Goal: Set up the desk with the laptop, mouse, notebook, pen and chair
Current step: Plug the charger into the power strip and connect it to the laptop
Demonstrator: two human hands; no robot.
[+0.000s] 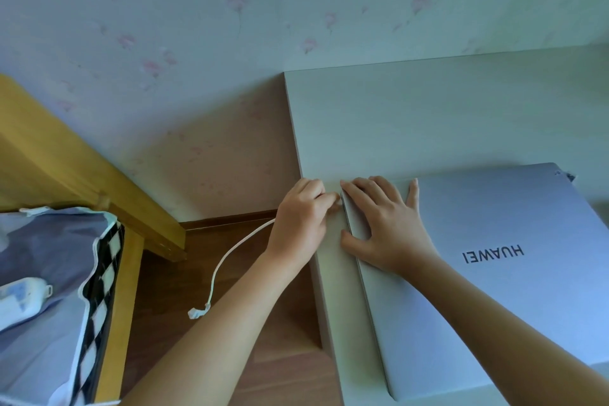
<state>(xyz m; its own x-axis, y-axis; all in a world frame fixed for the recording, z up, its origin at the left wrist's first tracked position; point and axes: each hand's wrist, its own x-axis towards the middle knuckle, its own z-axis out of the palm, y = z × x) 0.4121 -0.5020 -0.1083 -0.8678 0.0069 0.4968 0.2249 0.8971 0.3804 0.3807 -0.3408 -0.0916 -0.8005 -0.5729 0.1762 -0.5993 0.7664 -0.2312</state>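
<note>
Laptop: closed silver-grey slab with a dark brand name on its lid [478,260], lying flat on the pale grey-white surface [412,115], close along the surface's left edge and running toward the near edge. Lettering reads upside down from your side.

Your right hand [382,227] rests palm-down on the laptop's far-left corner, fingers [362,194] spread flat across the lid, thumb pressed at the laptop's left side edge.

Your left hand [303,217] sits just off the surface's left edge, touching the laptop's far-left corner, fingers curled and pinched together on the end of a thin white cable [227,257]. Whether the plug is seated in the laptop cannot be told; the fingers hide it. The cable droops from that hand over the brown wooden floor [184,280], its loose end hanging with a small white tie.

Left of the surface: a yellow wooden bed frame [66,155], a blue-grey cover with black-and-white check trim [59,241] on it. Floral wallpaper [230,26] behind.
</note>
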